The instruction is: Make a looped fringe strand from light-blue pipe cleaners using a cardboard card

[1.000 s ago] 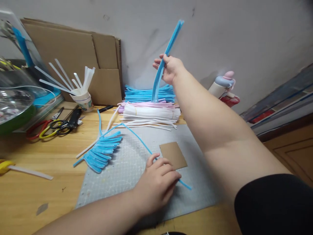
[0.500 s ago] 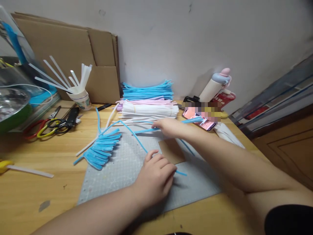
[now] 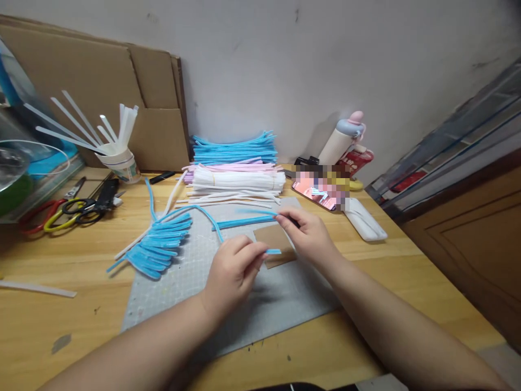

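Now left hand [image 3: 234,267] pinches the bent pipe cleaner [image 3: 273,251], right hand [image 3: 310,232] the straight pipe cleaner [image 3: 244,221]

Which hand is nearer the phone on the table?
Right. The right hand, pinching a blue pipe cleaner, sits just in front of the phone; the left hand, pinching another blue strand, is farther back and leftward over the grey mat.

The wooden table [image 3: 407,271] bears a grey cutting mat [image 3: 293,304] near its front edge, stacked pipe cleaners [image 3: 236,182] at the back edge, and scissors [image 3: 67,209] at the left.
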Tool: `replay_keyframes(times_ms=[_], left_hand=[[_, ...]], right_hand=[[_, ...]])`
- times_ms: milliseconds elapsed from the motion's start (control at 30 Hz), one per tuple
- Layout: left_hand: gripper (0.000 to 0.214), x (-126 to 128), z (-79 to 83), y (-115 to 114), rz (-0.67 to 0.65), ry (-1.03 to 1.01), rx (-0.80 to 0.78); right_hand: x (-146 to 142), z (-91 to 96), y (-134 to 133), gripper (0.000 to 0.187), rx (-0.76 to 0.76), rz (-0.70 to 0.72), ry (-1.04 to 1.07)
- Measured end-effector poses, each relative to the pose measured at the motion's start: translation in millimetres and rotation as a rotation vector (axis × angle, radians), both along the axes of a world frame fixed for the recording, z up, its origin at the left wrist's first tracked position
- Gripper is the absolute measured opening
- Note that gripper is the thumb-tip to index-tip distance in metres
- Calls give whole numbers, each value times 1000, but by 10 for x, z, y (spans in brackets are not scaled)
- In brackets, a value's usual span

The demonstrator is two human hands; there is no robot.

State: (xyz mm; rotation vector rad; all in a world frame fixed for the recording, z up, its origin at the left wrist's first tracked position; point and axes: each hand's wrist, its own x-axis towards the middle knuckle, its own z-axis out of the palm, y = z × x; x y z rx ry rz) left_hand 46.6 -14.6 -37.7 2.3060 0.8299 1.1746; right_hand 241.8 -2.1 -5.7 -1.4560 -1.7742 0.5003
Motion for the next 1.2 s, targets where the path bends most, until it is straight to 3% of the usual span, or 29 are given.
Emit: replay_keyframes(times_ms=[100,200,267,400,533,667,967,1200], left_hand=[[11,12,26,1,18,-116,-58],[10,29,18,1,31,-185,-127],[10,33,1,4,52,-226,-175],[14,37,-32,13,73,-233,-234],[13,59,-68,14,40,-262,-363],[14,84,-95,16,-2,-293,-413],[7,115,-141,-1,35,-228,-424],[5,118,-149,-14,29,-278,-478]], right_hand=[[-21,-19,-250,20,-33,8,91],[-43,-83,-390,28,-36,133,149],[-50,-124,-416,27,-5,200,127],[-39,-170,-383,17,72,204,58],[-2,-190,-355,25,127,260,21],[-7,-213,-368,30,116,252,-34],[-180,-244,-445,7,23,145,153],[-160,-216,-439,10,59,197,120]])
